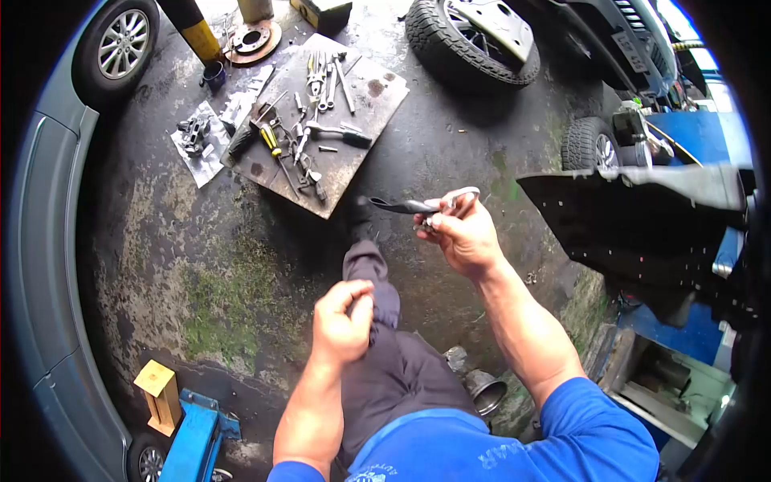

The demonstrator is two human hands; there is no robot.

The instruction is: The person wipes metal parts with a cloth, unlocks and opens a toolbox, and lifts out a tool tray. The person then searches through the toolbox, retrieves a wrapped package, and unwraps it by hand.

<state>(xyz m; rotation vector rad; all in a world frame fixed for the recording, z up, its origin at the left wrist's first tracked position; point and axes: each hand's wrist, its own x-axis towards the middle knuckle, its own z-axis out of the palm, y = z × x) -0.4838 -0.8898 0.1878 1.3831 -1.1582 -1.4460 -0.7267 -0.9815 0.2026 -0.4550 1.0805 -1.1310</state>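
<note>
My right hand (464,234) is raised in front of me, its fingers wrapped round a long dark curved piece (399,206) with a pale grey loop at its upper end. Small metal bits show at the fingertips; what kind of part it is I cannot tell. Over my thigh, my left hand (343,323) is closed, thumb against the curled fingers; whatever may be inside is hidden. Ahead and to the left, a worn board (365,116) bears a yellow-handled screwdriver (271,143), a black-handled hammer (345,134), pliers (316,72) and several wrenches.
A car (60,265) lines the left side. A loose tyre (440,60) lies beyond the board, near a brake disc (255,42). At right hangs a black panel (634,233). Lower left are a blue stand (193,438) and a wooden block (157,394); a metal cup (487,392) sits beside my leg.
</note>
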